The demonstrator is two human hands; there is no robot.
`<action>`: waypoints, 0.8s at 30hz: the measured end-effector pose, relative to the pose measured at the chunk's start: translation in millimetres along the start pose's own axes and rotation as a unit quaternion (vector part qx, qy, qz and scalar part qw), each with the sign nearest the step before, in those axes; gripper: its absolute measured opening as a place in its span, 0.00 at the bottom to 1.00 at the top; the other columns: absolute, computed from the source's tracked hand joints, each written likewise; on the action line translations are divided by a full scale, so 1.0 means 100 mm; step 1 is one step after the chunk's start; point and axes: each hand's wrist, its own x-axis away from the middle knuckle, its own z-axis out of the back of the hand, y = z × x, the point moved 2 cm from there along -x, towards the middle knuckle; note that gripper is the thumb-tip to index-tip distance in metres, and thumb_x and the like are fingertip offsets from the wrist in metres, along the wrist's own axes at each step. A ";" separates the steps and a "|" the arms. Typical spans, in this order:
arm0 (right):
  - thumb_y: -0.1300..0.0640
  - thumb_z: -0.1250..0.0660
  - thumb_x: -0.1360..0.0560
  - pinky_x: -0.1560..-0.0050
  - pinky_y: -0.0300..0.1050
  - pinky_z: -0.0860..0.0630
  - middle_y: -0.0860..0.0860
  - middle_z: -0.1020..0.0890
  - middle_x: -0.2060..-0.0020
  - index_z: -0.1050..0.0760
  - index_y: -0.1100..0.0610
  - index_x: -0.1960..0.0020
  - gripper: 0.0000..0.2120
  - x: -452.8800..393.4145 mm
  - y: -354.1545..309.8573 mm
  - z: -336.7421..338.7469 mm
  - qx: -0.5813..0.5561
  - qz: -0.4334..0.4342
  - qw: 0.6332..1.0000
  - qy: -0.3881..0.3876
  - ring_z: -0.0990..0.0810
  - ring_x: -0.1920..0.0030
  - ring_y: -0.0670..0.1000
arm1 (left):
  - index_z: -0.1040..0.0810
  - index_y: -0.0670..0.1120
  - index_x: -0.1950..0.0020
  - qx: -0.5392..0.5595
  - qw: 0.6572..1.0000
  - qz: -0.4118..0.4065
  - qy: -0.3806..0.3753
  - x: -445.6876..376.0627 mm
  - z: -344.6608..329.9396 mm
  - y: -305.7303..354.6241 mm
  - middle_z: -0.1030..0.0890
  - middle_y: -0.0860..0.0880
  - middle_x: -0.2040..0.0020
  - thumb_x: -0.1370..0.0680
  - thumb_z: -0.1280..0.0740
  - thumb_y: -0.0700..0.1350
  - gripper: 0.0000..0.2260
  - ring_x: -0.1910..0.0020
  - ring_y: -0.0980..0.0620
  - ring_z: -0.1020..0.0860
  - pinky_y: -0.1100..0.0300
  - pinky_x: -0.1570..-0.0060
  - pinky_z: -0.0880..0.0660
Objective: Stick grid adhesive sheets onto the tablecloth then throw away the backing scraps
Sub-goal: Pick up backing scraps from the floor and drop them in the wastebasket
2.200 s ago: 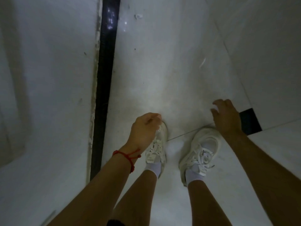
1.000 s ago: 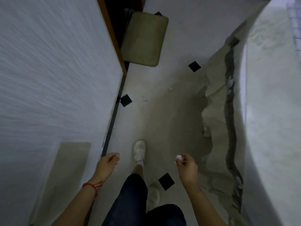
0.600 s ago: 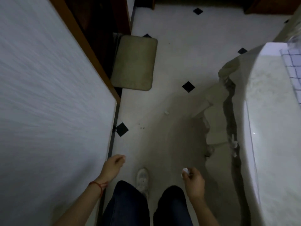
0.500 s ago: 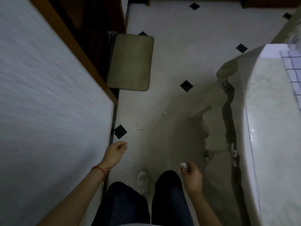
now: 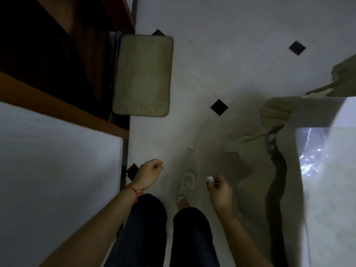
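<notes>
Floor (image 5: 221,60): pale tiles with small black diamond insets, forming an open lane between a white panel (image 5: 57,170) on the left and the tabletop (image 5: 327,189) on the right.
Tablecloth (image 5: 277,112): drapes over the tabletop's near edge and hangs down to the floor in folds.
Mat (image 5: 142,76): beige, rounded corners, lying ahead against a dark wooden doorway on the left.
Left hand (image 5: 148,175): red cord at the wrist, fingers curled inward; whether it holds anything cannot be told.
Right hand (image 5: 219,191): pinches a small white scrap (image 5: 209,179) at its fingertips, above the floor and near the hanging cloth.
Shoe (image 5: 186,184): white, on the floor between the hands.
</notes>
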 end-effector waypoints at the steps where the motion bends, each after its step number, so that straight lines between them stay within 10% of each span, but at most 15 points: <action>1: 0.58 0.36 0.24 0.62 0.46 0.31 0.56 0.23 0.68 0.26 0.60 0.61 0.08 -0.14 -0.03 -0.03 -0.003 -0.001 1.000 0.002 0.25 0.65 0.54 | 0.23 0.42 0.42 0.003 1.000 0.002 0.000 -0.12 -0.02 0.05 0.21 0.44 0.47 0.22 0.39 0.44 0.12 0.50 0.50 0.25 0.64 0.50 0.33; 24: 0.57 0.35 0.26 0.55 0.43 0.28 0.60 0.19 0.54 0.23 0.61 0.48 0.09 -3.45 2.00 -1.74 0.078 -0.053 0.995 0.040 0.20 0.55 0.57 | 0.28 0.43 0.36 -0.127 0.990 -0.029 -0.059 -4.17 -1.96 -1.10 0.25 0.40 0.39 0.25 0.34 0.45 0.18 0.43 0.44 0.25 0.59 0.46 0.29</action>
